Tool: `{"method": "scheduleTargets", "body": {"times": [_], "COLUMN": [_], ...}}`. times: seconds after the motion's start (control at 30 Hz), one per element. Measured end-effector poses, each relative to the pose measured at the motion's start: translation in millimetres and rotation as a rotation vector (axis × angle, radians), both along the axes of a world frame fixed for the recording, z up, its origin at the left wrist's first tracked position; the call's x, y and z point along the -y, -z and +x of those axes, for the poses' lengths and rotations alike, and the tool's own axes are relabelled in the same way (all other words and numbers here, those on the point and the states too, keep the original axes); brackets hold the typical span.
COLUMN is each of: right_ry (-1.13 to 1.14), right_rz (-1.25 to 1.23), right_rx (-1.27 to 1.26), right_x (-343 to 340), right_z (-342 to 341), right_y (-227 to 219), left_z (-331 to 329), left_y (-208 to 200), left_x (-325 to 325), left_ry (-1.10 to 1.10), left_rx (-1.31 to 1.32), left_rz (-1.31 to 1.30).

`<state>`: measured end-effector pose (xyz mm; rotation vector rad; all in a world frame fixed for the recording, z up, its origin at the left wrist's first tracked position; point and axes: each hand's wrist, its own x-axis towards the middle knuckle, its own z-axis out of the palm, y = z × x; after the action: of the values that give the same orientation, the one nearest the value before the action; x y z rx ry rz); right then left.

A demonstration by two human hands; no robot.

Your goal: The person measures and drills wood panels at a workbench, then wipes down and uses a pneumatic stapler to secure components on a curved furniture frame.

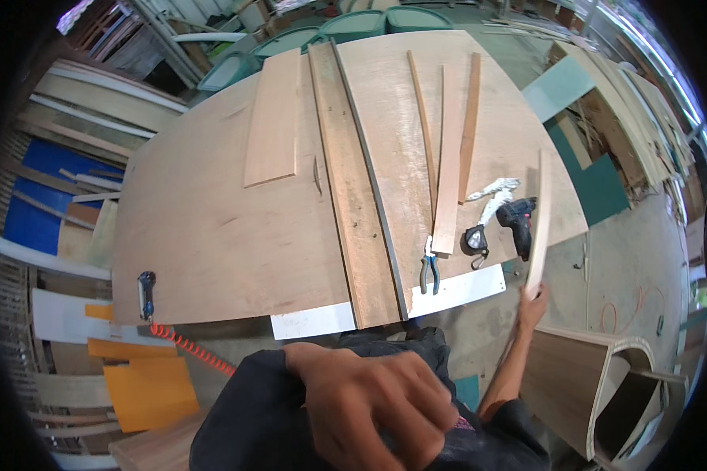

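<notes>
- Your right hand holds the pale wood strip by its near end, at the table's right side.
- Your left hand has curled fingers; I can't tell if they hold anything.
- Three thin sticks lie loose.
- Your strip isn't put down yet, so some work seems left.

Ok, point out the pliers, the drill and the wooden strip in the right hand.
Pliers (430,257): head view, around the pivot.
Drill (517,219): head view, on its body.
Wooden strip (540,220): head view, about midway along its length.
</notes>
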<state>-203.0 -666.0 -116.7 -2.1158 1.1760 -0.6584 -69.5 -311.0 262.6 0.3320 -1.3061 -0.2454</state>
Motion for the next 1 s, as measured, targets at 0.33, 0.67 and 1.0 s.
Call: {"method": "scheduleTargets", "body": {"times": [0.33, 0.67, 1.0], "right_ry": [0.050, -0.255, -0.192], "right_rz": [-0.136, -0.129, -0.287], "right_rx": [-0.357, -0.418, -0.146], "right_x": [226, 303, 219], "right_z": [133, 191, 135], "right_y": [48, 73, 69], "left_z": [24, 29, 50], "left_y": [-17, 0, 0], "left_x": [32, 41, 21], "left_ry": [-0.091, -0.512, -0.637], "left_rx": [0.335, -0.165, -0.464], "left_rz": [0.094, 0.041, 0.140]}}
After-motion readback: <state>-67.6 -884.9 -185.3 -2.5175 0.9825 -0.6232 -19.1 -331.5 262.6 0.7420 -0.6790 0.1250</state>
